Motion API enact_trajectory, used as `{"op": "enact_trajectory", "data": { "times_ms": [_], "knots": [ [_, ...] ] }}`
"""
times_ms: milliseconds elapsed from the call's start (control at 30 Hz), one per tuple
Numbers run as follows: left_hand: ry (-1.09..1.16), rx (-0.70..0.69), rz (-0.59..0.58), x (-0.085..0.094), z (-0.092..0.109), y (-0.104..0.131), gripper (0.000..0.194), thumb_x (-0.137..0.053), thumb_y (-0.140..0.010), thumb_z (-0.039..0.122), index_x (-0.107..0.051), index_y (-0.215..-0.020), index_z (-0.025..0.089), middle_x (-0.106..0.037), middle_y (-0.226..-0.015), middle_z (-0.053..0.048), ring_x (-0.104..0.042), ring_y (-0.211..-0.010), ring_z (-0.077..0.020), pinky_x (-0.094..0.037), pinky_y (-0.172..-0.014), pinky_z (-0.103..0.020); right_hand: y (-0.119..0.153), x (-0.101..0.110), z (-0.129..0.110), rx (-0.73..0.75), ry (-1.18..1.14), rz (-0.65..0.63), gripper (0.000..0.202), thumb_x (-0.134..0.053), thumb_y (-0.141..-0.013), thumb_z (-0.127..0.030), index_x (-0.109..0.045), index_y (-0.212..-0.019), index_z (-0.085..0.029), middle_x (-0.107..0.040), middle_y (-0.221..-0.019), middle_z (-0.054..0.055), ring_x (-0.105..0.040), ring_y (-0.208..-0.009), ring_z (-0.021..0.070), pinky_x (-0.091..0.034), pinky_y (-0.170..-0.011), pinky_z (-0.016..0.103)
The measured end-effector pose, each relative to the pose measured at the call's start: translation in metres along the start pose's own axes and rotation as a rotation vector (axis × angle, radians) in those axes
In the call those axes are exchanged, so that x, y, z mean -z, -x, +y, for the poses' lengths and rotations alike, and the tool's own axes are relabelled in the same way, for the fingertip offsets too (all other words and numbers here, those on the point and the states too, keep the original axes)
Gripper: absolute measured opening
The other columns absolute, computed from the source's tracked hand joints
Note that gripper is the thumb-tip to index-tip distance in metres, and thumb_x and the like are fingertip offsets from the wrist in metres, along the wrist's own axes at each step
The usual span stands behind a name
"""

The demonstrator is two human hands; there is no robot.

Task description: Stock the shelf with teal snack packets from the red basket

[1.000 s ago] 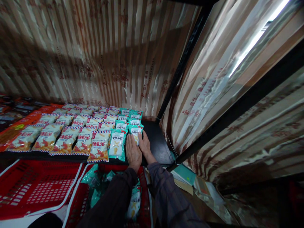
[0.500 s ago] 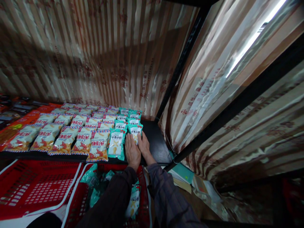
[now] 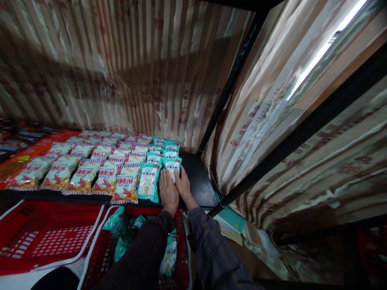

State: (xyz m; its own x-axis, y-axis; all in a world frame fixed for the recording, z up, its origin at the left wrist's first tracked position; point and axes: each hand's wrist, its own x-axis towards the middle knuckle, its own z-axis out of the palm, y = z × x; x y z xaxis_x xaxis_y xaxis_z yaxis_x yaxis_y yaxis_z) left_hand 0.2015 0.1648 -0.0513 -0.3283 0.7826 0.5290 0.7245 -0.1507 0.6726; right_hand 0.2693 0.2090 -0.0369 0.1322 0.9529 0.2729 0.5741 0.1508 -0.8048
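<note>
My left hand (image 3: 169, 192) lies flat over the lower left part of a teal snack bag (image 3: 171, 164), its fingers stretched out and held side by side. Against the right side of that same bag rests my right hand (image 3: 184, 187), fingers also straight, the two hands nearly touching. The bag's lower part is hidden beneath them. Just left of my hands lies another teal snack bag (image 3: 148, 182), at the front of its column. More teal bags run in two columns toward the back of the black shelf (image 3: 198, 183).
Left of the teal bags are rows of white-and-orange snack bags (image 3: 125, 184), then orange packets (image 3: 18, 167). Below the shelf edge, a red basket (image 3: 185, 245) holds teal bags under my forearms. Another red basket (image 3: 51, 237) stands left. A black post (image 3: 242, 183) rises at right.
Both hands stay at the same teal bag with almost no movement. The camera view has shifted very slightly.
</note>
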Motion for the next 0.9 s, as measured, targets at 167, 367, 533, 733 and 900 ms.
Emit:
{"op": "enact_trajectory", "data": {
  "times_ms": [167,367,533,733,900],
  "knots": [
    [0.021,-0.005,0.003,0.001,-0.001,0.001,0.048,-0.029,-0.091,0.018,-0.037,-0.138,0.006,-0.040,-0.143,-0.019,-0.027,-0.138,-0.0234,-0.030,-0.111,-0.045,0.006,0.005,0.000,-0.013,-0.057,0.016,0.061,-0.036,-0.089,-0.055,-0.043,-0.135,-0.017,-0.055,-0.131,0.013,-0.050,-0.122,0.0236,-0.036,-0.104,0.040],
    [0.037,-0.020,0.012,0.002,-0.001,0.002,0.048,-0.029,-0.092,0.019,-0.036,-0.138,0.007,-0.040,-0.143,-0.018,-0.026,-0.139,-0.0230,-0.028,-0.112,-0.045,0.014,0.008,-0.001,-0.019,-0.061,0.017,0.060,-0.035,-0.089,-0.054,-0.045,-0.134,-0.015,-0.050,-0.137,0.014,-0.047,-0.126,0.0234,-0.033,-0.107,0.040],
    [0.031,-0.024,0.002,0.002,-0.001,0.001,0.047,-0.029,-0.092,0.019,-0.037,-0.137,0.006,-0.040,-0.143,-0.019,-0.026,-0.139,-0.0232,-0.029,-0.112,-0.044,0.015,0.008,-0.004,-0.024,-0.046,0.003,0.061,-0.035,-0.089,-0.053,-0.044,-0.135,-0.013,-0.049,-0.137,0.014,-0.046,-0.127,0.0237,-0.032,-0.108,0.040],
    [0.073,-0.032,-0.013,0.006,0.001,0.000,0.047,-0.029,-0.092,0.019,-0.037,-0.137,0.007,-0.039,-0.144,-0.018,-0.023,-0.140,-0.0226,-0.027,-0.112,-0.045,0.025,0.010,-0.001,-0.017,-0.008,0.081,0.059,-0.034,-0.090,-0.047,-0.045,-0.133,-0.008,-0.049,-0.136,0.018,-0.043,-0.128,0.0240,-0.031,-0.108,0.041],
    [0.196,-0.135,-0.045,0.027,-0.003,0.012,0.047,-0.029,-0.092,0.020,-0.037,-0.136,0.009,-0.037,-0.145,-0.017,-0.021,-0.140,-0.0219,-0.026,-0.113,-0.047,0.057,0.015,-0.012,0.176,0.004,0.242,0.046,-0.033,-0.092,-0.040,-0.053,-0.122,-0.012,-0.055,-0.128,0.015,-0.048,-0.122,0.0218,-0.035,-0.105,0.043]
  ]
}}
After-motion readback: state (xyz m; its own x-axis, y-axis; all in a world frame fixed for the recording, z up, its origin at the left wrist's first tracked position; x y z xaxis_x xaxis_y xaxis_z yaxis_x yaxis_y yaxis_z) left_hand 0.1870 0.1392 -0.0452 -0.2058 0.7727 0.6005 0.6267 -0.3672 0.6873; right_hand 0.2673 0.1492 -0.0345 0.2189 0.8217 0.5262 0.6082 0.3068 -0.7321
